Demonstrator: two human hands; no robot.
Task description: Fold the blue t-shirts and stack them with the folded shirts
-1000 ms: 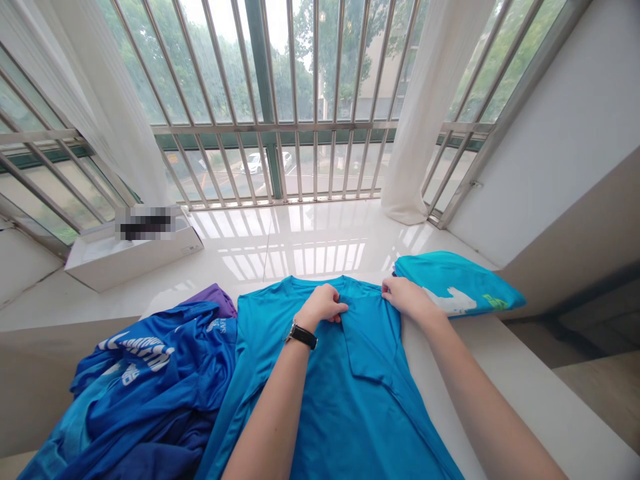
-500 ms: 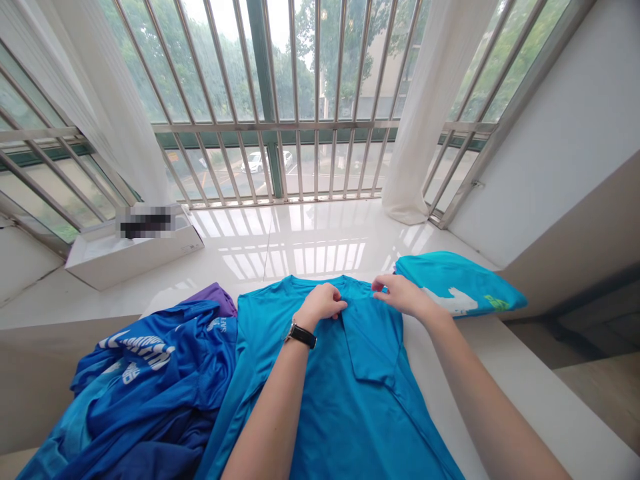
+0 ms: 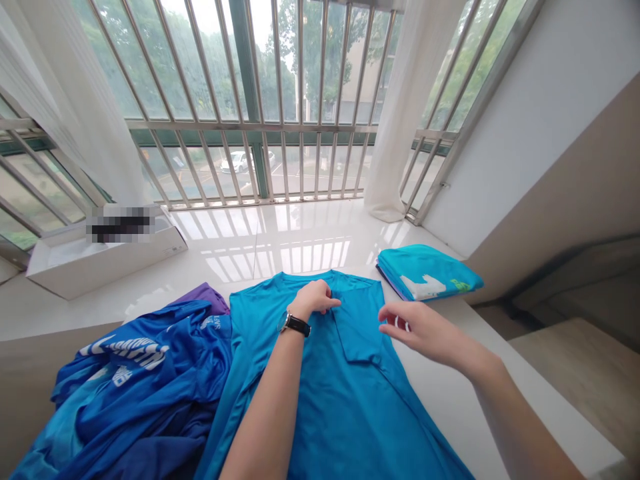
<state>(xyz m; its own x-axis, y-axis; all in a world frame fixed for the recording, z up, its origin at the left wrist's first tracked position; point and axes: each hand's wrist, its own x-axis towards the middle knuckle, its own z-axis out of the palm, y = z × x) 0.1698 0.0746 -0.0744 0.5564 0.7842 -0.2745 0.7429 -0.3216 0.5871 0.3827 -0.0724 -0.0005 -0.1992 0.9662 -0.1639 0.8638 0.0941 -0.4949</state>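
On the polished white window ledge [image 3: 295,243], a teal T-shirt [image 3: 320,407] lies flat in front of me, one side folded in as a flap [image 3: 357,330] toward the middle. My left hand [image 3: 314,298] presses the collar [image 3: 307,275], fingers [image 3: 325,301] curled into the fabric; my right hand [image 3: 417,330] is released, open in the air just beside the shirt. A folded teal shirt [image 3: 427,272] sits beyond it. Crumpled blue clothes [image 3: 135,380] touch the shirt's left edge, so a careless tug could drag them in or pull the flap out of line
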